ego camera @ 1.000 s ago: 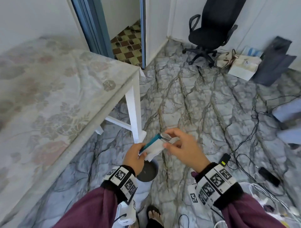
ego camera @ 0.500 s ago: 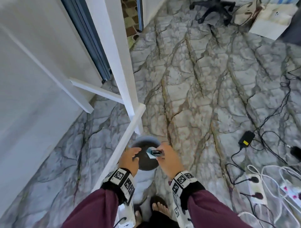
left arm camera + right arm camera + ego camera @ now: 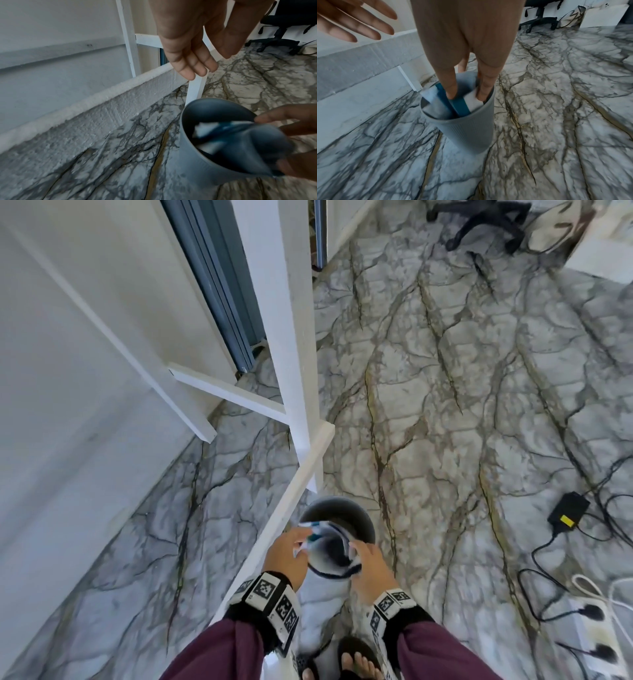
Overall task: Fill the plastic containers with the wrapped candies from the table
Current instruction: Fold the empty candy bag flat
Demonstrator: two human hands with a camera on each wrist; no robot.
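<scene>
A grey ribbed bin (image 3: 356, 517) stands on the marble floor by the white table leg (image 3: 291, 337). My right hand (image 3: 465, 94) reaches into the mouth of the bin (image 3: 469, 129) and pinches a crumpled white and teal packet (image 3: 459, 104) that is partly inside. The packet (image 3: 211, 129) sticks up over the rim of the bin (image 3: 193, 142). My left hand (image 3: 205, 65) hovers above and to the left with straight fingers, holding nothing. No candies or plastic containers show in any view.
White table rails (image 3: 274, 522) run close on the left of the bin. A black power adapter (image 3: 567, 513), cables and a power strip (image 3: 596, 621) lie on the floor to the right. An office chair (image 3: 479, 217) stands far back. My sandalled feet (image 3: 358, 660) are just below the bin.
I have bent down from table height to the floor bin. The packet has gone from both hands into the bin's mouth, and the left hand has let go and opened.
</scene>
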